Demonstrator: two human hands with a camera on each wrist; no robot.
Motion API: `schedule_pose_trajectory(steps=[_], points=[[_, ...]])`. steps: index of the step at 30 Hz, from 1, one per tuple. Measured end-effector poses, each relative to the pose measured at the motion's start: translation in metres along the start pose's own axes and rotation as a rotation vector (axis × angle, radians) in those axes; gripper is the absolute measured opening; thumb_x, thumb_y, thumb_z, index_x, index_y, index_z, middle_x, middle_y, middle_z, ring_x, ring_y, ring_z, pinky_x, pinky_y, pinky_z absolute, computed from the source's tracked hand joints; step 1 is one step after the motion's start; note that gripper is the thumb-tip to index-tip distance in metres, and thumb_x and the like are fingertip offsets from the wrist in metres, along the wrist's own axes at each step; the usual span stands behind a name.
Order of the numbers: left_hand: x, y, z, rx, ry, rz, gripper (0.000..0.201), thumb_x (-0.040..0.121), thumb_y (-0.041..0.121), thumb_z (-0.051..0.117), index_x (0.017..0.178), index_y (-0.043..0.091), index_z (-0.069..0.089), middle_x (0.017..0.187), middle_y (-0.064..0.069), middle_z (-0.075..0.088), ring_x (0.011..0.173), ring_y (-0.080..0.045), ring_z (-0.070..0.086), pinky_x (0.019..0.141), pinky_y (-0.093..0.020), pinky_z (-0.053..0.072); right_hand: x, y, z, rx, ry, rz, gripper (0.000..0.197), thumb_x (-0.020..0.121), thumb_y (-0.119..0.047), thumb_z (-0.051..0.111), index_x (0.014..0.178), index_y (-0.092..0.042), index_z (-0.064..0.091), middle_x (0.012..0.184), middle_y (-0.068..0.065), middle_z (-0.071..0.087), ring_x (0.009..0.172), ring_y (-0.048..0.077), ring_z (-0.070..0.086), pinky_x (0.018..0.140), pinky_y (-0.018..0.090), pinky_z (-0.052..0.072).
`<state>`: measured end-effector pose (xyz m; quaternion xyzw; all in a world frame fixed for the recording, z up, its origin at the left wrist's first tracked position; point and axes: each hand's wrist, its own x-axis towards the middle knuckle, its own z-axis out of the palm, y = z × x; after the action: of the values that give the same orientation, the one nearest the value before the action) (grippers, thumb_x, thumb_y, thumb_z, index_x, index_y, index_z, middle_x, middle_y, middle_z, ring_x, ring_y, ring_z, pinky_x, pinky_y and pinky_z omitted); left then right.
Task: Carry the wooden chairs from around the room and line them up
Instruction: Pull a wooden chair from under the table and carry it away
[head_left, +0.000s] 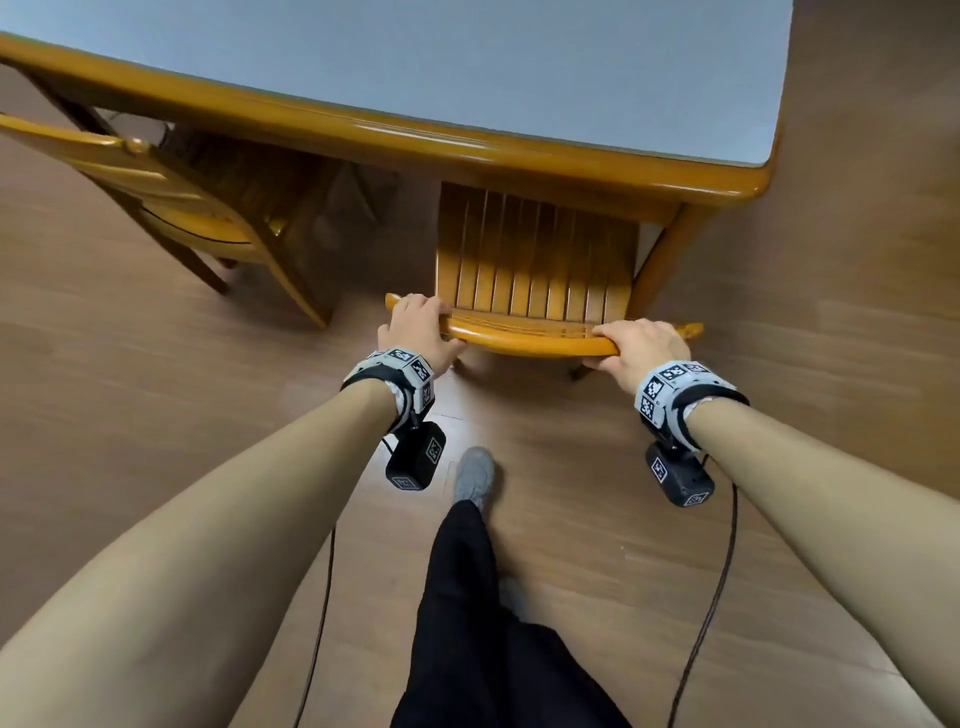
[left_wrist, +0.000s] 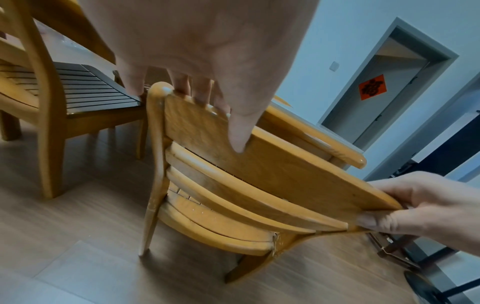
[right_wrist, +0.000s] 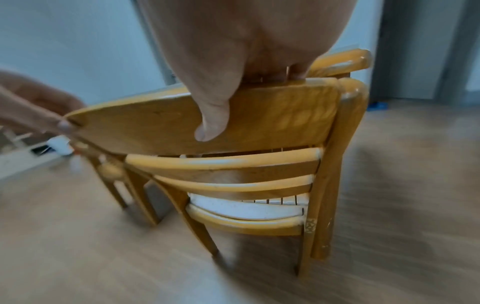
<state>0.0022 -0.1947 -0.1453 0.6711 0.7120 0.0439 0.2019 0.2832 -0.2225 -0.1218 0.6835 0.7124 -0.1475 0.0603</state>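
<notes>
A wooden chair (head_left: 535, 270) with a slatted seat stands tucked under the near edge of the table (head_left: 467, 78). My left hand (head_left: 415, 325) grips the left end of its curved top rail (head_left: 524, 338), fingers over the front and thumb (left_wrist: 239, 133) on the back face. My right hand (head_left: 641, 340) grips the right end of the same rail, thumb (right_wrist: 211, 125) pressed on the back. In both wrist views the chair's back slats (left_wrist: 233, 193) and legs (right_wrist: 306, 246) show, feet on or near the floor. A second wooden chair (head_left: 197, 208) stands to the left.
The table has a grey top and an orange wooden rim (head_left: 571, 156); its leg (head_left: 660, 260) stands right of the chair. My foot in a grey shoe (head_left: 472, 475) is behind the chair on wood floor. A grey door (left_wrist: 384, 82) lies beyond the table.
</notes>
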Motion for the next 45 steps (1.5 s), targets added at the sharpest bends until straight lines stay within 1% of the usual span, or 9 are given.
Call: schedule_pose_trajectory(steps=[2, 5, 10, 13, 17, 25, 34, 40, 45], points=[[-0.021, -0.003, 0.009, 0.033, 0.012, -0.004, 0.047, 0.08, 0.047, 0.069, 0.121, 0.026, 0.058, 0.122, 0.001, 0.053, 0.121, -0.021, 0.046, 0.099, -0.047, 0.044, -0.018, 0.002, 0.008, -0.033, -0.017, -0.033, 0.022, 0.092, -0.049, 0.063, 0.105, -0.034, 0.069, 0.102, -0.004, 0.07, 0.096, 0.025, 0.061, 0.085, 0.037, 0.048], [-0.057, -0.008, 0.023, 0.065, 0.02, 0.027, 0.048, 0.08, 0.049, 0.07, 0.118, 0.022, 0.059, 0.122, -0.002, 0.057, 0.12, -0.025, 0.048, 0.101, -0.045, 0.042, -0.047, 0.003, 0.019, -0.042, -0.035, -0.054, 0.025, 0.092, -0.044, 0.065, 0.113, -0.032, 0.069, 0.111, -0.001, 0.07, 0.104, 0.027, 0.061, 0.093, 0.039, 0.049], [-0.114, -0.002, 0.036, 0.064, -0.016, 0.058, 0.049, 0.081, 0.048, 0.074, 0.116, 0.017, 0.059, 0.126, -0.005, 0.06, 0.131, -0.029, 0.041, 0.104, -0.041, 0.037, -0.093, 0.015, 0.031, -0.071, -0.069, -0.053, 0.038, 0.091, -0.036, 0.067, 0.129, -0.03, 0.064, 0.125, 0.003, 0.066, 0.117, 0.03, 0.057, 0.102, 0.042, 0.044], [-0.146, 0.006, 0.042, 0.075, -0.033, 0.035, 0.051, 0.08, 0.052, 0.073, 0.115, 0.018, 0.06, 0.116, -0.004, 0.063, 0.114, -0.025, 0.052, 0.095, -0.038, 0.04, -0.12, 0.023, 0.034, -0.081, -0.093, -0.062, 0.045, 0.092, -0.033, 0.067, 0.136, -0.031, 0.058, 0.131, 0.002, 0.063, 0.121, 0.029, 0.055, 0.104, 0.041, 0.042], [-0.191, 0.018, 0.055, 0.064, -0.023, 0.005, 0.048, 0.078, 0.052, 0.076, 0.11, 0.018, 0.062, 0.108, -0.003, 0.065, 0.1, -0.023, 0.057, 0.088, -0.037, 0.046, -0.159, 0.036, 0.04, -0.108, -0.092, -0.103, 0.043, 0.095, -0.03, 0.065, 0.137, -0.029, 0.058, 0.133, 0.0, 0.062, 0.122, 0.027, 0.054, 0.103, 0.039, 0.04], [-0.295, 0.045, 0.113, 0.009, 0.032, -0.084, 0.048, 0.073, 0.052, 0.079, 0.106, 0.02, 0.063, 0.105, -0.001, 0.064, 0.098, -0.022, 0.056, 0.083, -0.036, 0.048, -0.239, 0.087, 0.07, -0.169, -0.073, -0.227, 0.039, 0.092, -0.025, 0.065, 0.131, -0.029, 0.061, 0.126, -0.001, 0.067, 0.117, 0.026, 0.058, 0.102, 0.04, 0.042], [-0.406, 0.115, 0.17, 0.01, 0.059, -0.222, 0.046, 0.074, 0.054, 0.077, 0.105, 0.023, 0.061, 0.11, -0.002, 0.063, 0.103, -0.025, 0.053, 0.089, -0.038, 0.043, -0.307, 0.163, 0.097, -0.245, -0.07, -0.368, 0.045, 0.088, -0.023, 0.071, 0.131, -0.027, 0.062, 0.129, -0.004, 0.066, 0.121, 0.024, 0.058, 0.102, 0.041, 0.044], [-0.453, 0.176, 0.197, -0.043, 0.1, -0.324, 0.046, 0.075, 0.052, 0.077, 0.106, 0.022, 0.061, 0.111, -0.003, 0.062, 0.104, -0.025, 0.052, 0.089, -0.038, 0.044, -0.328, 0.221, 0.084, -0.266, -0.071, -0.473, 0.035, 0.087, -0.025, 0.071, 0.121, -0.028, 0.065, 0.118, -0.004, 0.069, 0.113, 0.024, 0.062, 0.097, 0.04, 0.047], [-0.489, 0.244, 0.223, -0.102, 0.104, -0.444, 0.046, 0.075, 0.052, 0.077, 0.108, 0.024, 0.061, 0.111, 0.0, 0.061, 0.106, -0.022, 0.05, 0.086, -0.037, 0.045, -0.336, 0.282, 0.072, -0.301, -0.099, -0.572, 0.036, 0.09, -0.024, 0.069, 0.125, -0.027, 0.064, 0.123, -0.003, 0.068, 0.117, 0.025, 0.06, 0.101, 0.041, 0.044]])
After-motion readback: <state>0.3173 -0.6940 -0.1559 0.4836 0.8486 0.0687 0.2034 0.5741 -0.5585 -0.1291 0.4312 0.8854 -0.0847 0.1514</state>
